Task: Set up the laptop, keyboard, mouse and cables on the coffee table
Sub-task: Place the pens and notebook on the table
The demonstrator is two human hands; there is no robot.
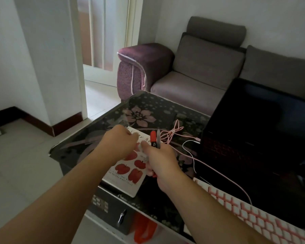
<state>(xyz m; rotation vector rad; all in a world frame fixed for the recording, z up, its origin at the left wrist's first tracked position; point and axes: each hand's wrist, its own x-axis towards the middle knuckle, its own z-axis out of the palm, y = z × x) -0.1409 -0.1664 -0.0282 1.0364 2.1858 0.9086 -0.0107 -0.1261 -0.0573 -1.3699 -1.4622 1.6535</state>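
The keyboard (264,219) and laptop (264,124) run off the right edge; book (128,175) lettering is blurred.

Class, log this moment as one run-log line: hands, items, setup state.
right hand: grips red marker and grey pen | left hand: curled over apple booklet | laptop: open, screen dark | keyboard: front right

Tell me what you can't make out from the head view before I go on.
- Mouse: not in view.
- Keyboard: cut off by the lower right edge.
- Laptop: too dark to read; right side cut off.
- Notebook: top covered by the left hand and right hand.
- Pens: lower ends hidden in the right hand.
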